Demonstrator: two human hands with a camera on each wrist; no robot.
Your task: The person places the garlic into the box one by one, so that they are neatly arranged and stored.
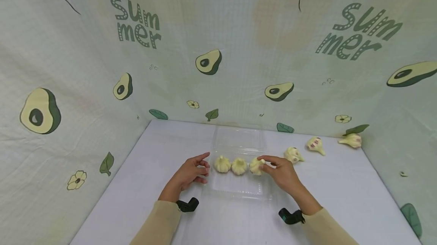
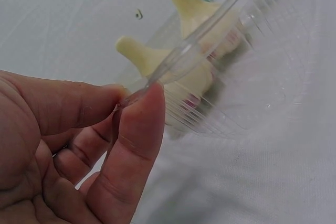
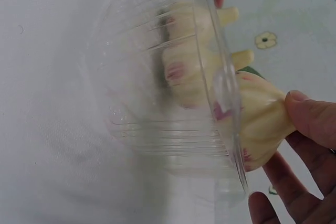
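Clear clamshell container [image 1: 235, 187]: left rim pinched by left hand [image 1: 191, 171], thumb to finger. Two garlic bulbs [image 1: 222, 164] inside container; third bulb [image 1: 255, 166] at container's right end, fingertip-pinched by right hand [image 1: 282, 172]; three more bulbs [image 1: 292, 154] right of container.

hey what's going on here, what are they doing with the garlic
A person is handling garlic bulbs over a clear plastic container. The right hand holds one bulb at the container's right end; whether it touches the bottom is hard to tell. The left hand pinches the rim on the other side. Two bulbs sit inside, and three others lie on the table to the right.
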